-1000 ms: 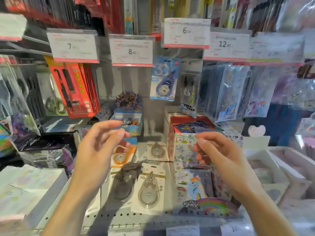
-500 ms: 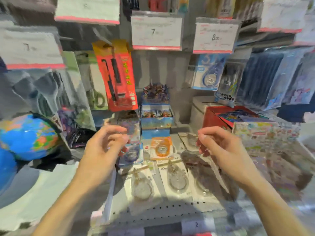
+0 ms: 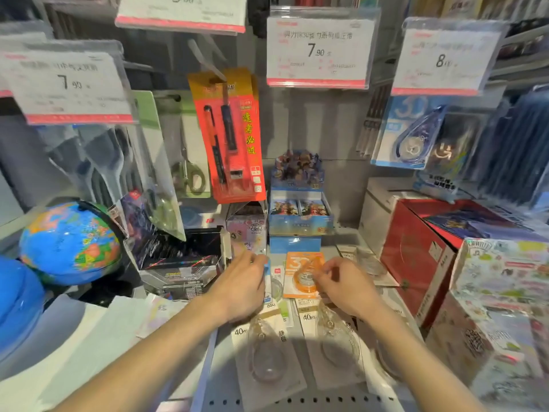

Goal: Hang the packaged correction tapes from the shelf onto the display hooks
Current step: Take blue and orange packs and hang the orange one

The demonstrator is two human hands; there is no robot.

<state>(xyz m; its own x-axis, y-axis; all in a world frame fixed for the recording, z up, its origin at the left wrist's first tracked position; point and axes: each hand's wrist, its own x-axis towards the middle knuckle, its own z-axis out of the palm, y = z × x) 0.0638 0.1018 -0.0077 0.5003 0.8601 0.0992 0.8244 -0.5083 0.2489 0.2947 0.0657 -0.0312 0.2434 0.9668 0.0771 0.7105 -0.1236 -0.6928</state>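
Both hands reach down over the loose packs on the shelf [image 3: 297, 401]: the left hand [image 3: 242, 288] lies over a blue-edged pack [image 3: 268, 273] that shows only at its fingertips, fingers bent, though I cannot tell whether it grips the pack or only rests on it; the right hand [image 3: 341, 285] has its fingers curled at the right edge of the orange pack [image 3: 303, 275], seemingly pinching it (the blur hides the contact). The hands are apart, the orange pack between them. Two clear 40m packs [image 3: 264, 349] lie nearer, under the wrists, one partly under each forearm, and more sit beside the red box [image 3: 416, 263]. The risks, as I judge them: the cards overlap, so lifting one may drag or flip its neighbour off the shelf edge; a pinch on the card's edge may let it twist, so the hang hole misses the hook; and the hooks behind the price tags [image 3: 319, 49] are crowded, so a pack could land on the wrong one, away from the blue tape [image 3: 407, 135] hanging at upper right.
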